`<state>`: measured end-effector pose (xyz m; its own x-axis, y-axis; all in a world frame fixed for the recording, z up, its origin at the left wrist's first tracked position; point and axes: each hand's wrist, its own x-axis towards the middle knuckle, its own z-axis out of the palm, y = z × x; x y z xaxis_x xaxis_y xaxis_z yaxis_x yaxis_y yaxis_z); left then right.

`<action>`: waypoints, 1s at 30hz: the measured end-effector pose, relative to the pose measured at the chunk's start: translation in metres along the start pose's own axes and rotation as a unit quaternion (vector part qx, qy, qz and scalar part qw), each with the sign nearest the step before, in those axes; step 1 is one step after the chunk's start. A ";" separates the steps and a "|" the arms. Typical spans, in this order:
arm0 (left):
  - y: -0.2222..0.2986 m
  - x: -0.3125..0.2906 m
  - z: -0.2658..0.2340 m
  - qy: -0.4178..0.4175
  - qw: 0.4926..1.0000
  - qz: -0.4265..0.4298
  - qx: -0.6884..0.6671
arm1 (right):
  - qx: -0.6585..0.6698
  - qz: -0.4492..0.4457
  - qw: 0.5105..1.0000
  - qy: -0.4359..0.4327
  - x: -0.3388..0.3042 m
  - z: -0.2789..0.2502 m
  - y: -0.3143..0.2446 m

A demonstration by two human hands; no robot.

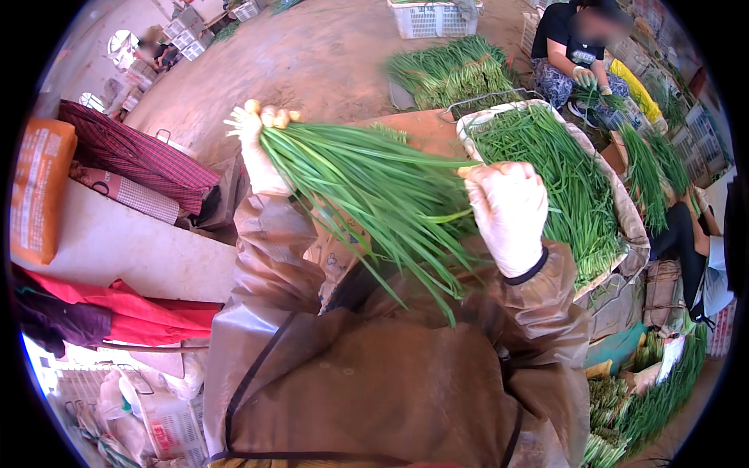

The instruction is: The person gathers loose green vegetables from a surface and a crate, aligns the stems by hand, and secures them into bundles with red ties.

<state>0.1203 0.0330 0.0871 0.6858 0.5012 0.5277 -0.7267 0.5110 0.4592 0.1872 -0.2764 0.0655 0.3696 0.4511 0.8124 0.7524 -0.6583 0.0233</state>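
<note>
A large bunch of garlic chives [367,179], with long flat green leaves, fans out in front of my chest. My left hand [261,152], in a pale glove with tan fingertip covers, is closed round the bunch at its upper left end. From there the leaves spread right and downward, their lower ends hanging loose over my brown waterproof smock [390,374]. My right hand [509,214], gloved too, is closed in a pinch at the bunch's right side. A few leaf ends reach its fingers; the rest of what it grips is hidden.
Right of me stands a cloth-lined basket [626,210] heaped with loose chives. Tied chive bundles [452,72] lie on the floor beyond, near a white crate [437,22]. A co-worker [573,58] sits far right handling greens. At left are a white surface [148,234] and an orange bag [43,191].
</note>
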 end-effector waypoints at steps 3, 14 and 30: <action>-0.003 -0.004 -0.006 0.007 1.000 -0.019 -0.020 | 0.167 -0.017 0.985 0.025 0.012 -0.018 0.015; -0.003 -0.002 -0.013 0.083 0.996 -0.005 -0.038 | 0.011 -0.066 0.991 -0.119 -0.033 0.016 -0.023; -0.004 -0.010 -0.028 0.088 0.996 -0.011 -0.018 | 0.134 -0.029 0.986 -0.094 -0.048 0.018 -0.021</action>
<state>0.1172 0.0452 0.0597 0.6999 0.6029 0.3829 -0.7119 0.5460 0.4417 0.1639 -0.2736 0.0161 0.3978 0.6027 0.6918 0.8827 -0.4569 -0.1095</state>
